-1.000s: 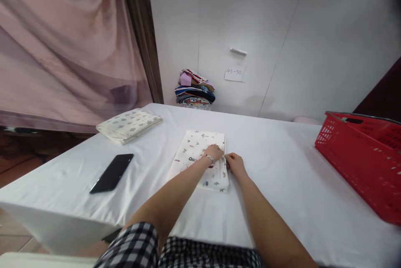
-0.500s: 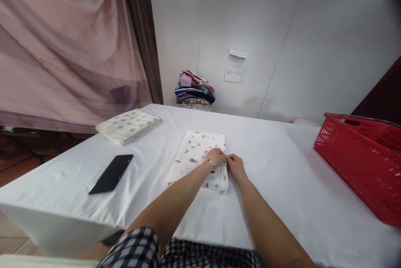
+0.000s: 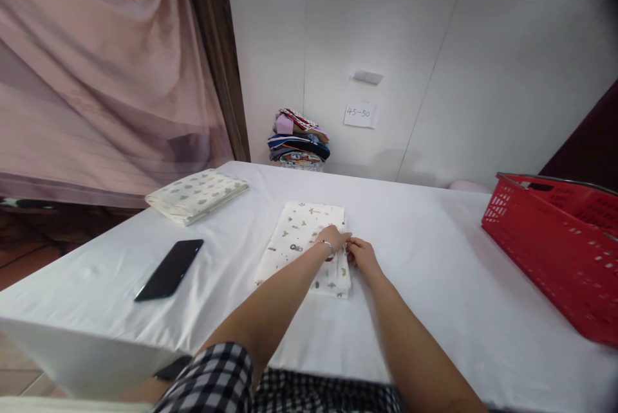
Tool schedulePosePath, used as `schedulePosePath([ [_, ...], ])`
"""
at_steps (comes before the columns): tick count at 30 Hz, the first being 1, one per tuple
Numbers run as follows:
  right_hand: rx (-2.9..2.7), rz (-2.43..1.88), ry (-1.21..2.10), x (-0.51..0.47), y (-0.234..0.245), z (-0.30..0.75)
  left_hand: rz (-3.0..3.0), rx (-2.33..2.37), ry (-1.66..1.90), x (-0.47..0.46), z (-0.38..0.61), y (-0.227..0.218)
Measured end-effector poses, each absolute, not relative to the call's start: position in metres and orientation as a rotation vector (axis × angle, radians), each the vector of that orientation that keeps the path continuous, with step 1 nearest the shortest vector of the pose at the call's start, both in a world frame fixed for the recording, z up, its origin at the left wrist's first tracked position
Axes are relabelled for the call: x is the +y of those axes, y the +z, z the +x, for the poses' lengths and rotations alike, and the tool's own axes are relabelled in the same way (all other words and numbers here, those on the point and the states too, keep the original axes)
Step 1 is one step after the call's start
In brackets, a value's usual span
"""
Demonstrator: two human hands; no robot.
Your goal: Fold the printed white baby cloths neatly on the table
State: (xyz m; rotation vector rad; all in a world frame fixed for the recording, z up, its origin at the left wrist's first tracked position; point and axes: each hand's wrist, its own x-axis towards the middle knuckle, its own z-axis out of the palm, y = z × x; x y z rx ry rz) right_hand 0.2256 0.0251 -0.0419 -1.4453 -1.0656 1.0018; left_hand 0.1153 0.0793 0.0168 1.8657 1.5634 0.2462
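A folded white cloth with small printed figures lies flat on the white-covered table. My left hand, a bracelet at its wrist, reaches across the cloth to its right edge. Its fingers are closed at that edge, and the fingertips partly hide against my other hand. My right hand comes in from the right side and pinches the same edge, fingers curled. Both hands nearly touch each other there. The exact fold between the fingertips is too small to make out.
Another folded cloth with grey shapes lies at the table's back left. A black phone rests nearer me on the left. On the right stands a red basket. A pile of folded clothes sits beyond the table by the wall.
My left hand's fingers have shifted slightly, reaching a little over my right hand's fingertips. My right hand stays at the cloth's right edge, its fingers more curled. The cloth lies as before.
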Motion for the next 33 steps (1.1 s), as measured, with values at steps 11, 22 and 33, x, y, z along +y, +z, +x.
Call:
schedulePosePath([
  [11, -1.0, -1.393, 1.084, 0.021, -0.036, 0.225, 1.799, 1.642, 0.167, 0.086, 0.121, 0.021],
  [22, -0.908, -1.491, 0.973, 0.052, -0.031, 0.232, 1.967, 1.666, 0.281, 0.073, 0.113, 0.017],
  [33, -1.049, -1.702, 0.8, 0.112, -0.03, 0.241, 2.044, 1.66, 0.29, 0.076, 0.114, 0.01],
])
